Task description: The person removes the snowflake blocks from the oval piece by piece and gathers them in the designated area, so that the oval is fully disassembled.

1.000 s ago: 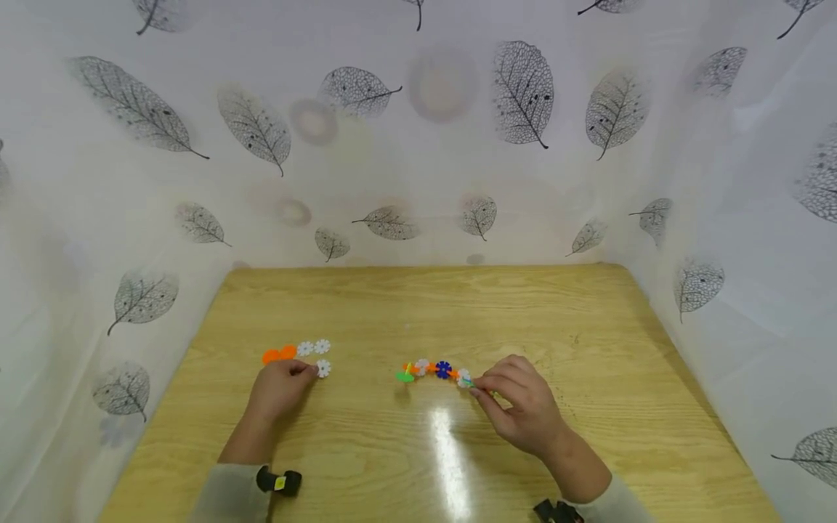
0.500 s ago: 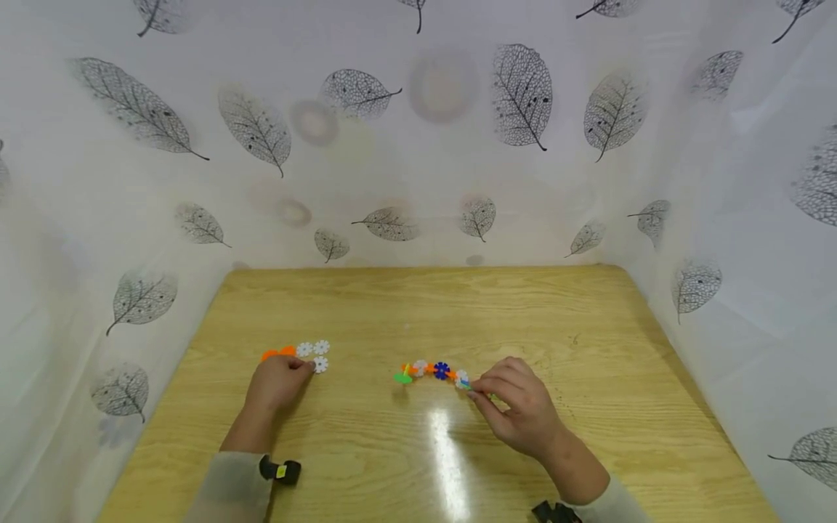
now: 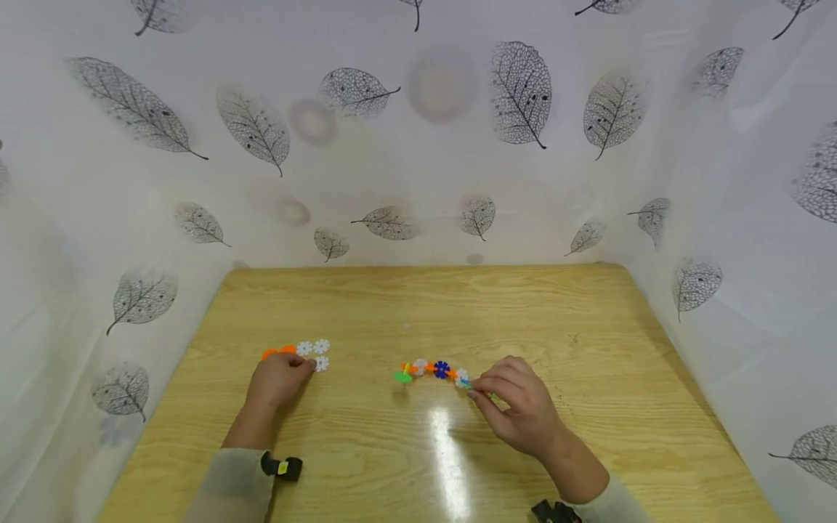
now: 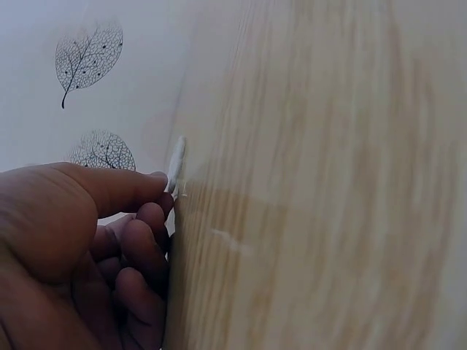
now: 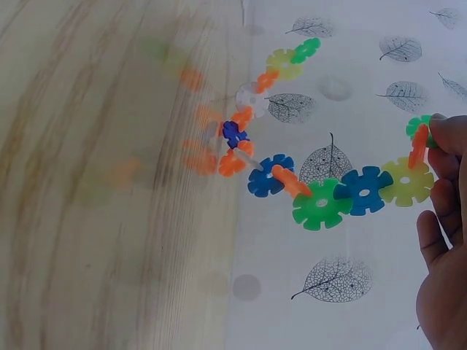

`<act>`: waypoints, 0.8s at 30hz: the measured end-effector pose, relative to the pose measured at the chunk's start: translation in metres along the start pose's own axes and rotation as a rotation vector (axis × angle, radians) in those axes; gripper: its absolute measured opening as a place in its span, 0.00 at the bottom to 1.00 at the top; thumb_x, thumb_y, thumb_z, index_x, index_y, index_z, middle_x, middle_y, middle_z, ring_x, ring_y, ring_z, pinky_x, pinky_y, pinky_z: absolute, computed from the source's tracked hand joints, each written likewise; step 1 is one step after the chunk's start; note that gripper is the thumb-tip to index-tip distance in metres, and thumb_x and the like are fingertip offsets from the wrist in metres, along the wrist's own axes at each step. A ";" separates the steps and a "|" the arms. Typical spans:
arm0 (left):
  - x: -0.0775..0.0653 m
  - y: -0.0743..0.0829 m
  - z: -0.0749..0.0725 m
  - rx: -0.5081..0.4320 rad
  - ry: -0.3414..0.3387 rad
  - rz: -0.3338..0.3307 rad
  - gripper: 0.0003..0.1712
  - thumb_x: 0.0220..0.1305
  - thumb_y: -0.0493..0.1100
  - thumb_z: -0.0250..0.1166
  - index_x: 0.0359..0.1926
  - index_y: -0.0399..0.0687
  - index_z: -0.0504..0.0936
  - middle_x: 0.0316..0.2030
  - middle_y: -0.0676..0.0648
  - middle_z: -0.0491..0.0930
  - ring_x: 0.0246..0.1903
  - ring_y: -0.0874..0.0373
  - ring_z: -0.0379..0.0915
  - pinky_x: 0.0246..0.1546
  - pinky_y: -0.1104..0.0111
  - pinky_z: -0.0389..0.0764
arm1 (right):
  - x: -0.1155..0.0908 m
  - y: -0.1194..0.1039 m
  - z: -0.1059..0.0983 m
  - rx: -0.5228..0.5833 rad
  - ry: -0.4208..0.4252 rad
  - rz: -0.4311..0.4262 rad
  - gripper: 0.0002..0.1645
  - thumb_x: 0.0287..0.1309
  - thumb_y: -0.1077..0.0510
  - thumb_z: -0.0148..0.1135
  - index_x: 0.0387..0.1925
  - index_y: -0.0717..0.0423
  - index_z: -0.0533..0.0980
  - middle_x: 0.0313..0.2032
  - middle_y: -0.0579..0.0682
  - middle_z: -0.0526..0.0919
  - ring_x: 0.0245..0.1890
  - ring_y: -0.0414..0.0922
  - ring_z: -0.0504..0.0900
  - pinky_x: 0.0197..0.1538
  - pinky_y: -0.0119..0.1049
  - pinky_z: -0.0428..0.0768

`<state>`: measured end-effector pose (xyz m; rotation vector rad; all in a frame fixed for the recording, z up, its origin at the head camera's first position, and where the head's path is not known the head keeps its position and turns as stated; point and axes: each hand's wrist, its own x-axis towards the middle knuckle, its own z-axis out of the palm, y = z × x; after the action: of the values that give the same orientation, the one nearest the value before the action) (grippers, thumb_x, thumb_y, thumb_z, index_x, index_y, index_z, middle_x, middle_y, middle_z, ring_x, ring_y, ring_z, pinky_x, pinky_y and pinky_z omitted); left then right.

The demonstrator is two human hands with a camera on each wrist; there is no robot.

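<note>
At the left, my left hand point(image 3: 277, 380) pinches the edge of a white notched plastic disc point(image 3: 322, 363), low over the table. The left wrist view shows this disc point(image 4: 176, 162) edge-on between thumb and fingers. My right hand point(image 3: 519, 403) holds one end of a chain of interlocked notched discs point(image 3: 442, 370). In the right wrist view the thumb and fingers grip a green end disc point(image 5: 417, 127). From there the chain curves away through yellow, blue, green, orange, white and purple discs to a far green disc point(image 5: 306, 50). Part of the chain is hidden by the right hand in the head view.
Two more white discs point(image 3: 313, 347) lie beyond the left fingertips. Beside them are orange discs point(image 3: 288, 350), partly covered by the left hand. The wooden table point(image 3: 418, 305) ends at a white leaf-print sheet point(image 3: 418, 174) at the back and sides.
The left hand and its white disc have shifted slightly toward the other white discs. The right hand and the chain have hardly moved.
</note>
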<state>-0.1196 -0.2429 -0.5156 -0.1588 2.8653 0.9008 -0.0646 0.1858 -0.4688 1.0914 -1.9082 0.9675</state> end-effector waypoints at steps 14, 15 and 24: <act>-0.005 0.002 0.000 -0.006 0.022 -0.016 0.23 0.72 0.53 0.62 0.44 0.35 0.88 0.41 0.39 0.87 0.40 0.43 0.82 0.45 0.48 0.80 | 0.000 0.001 0.001 0.014 0.003 -0.003 0.06 0.64 0.60 0.71 0.33 0.60 0.87 0.32 0.48 0.87 0.33 0.45 0.81 0.40 0.35 0.77; -0.006 0.002 0.000 -0.016 0.024 -0.022 0.23 0.73 0.53 0.62 0.45 0.35 0.88 0.43 0.38 0.87 0.42 0.42 0.82 0.47 0.47 0.80 | 0.000 0.001 0.001 0.014 0.005 -0.005 0.07 0.65 0.60 0.71 0.33 0.60 0.87 0.32 0.48 0.87 0.33 0.45 0.81 0.40 0.35 0.77; -0.014 0.015 0.005 -0.124 0.077 -0.015 0.21 0.74 0.52 0.62 0.49 0.37 0.88 0.43 0.40 0.87 0.44 0.44 0.82 0.48 0.49 0.80 | 0.002 0.001 0.001 0.012 0.020 -0.009 0.07 0.66 0.59 0.71 0.34 0.60 0.87 0.32 0.48 0.87 0.33 0.45 0.80 0.40 0.35 0.76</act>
<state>-0.1070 -0.2264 -0.5090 -0.2326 2.8742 1.0930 -0.0665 0.1842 -0.4675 1.0925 -1.8822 0.9819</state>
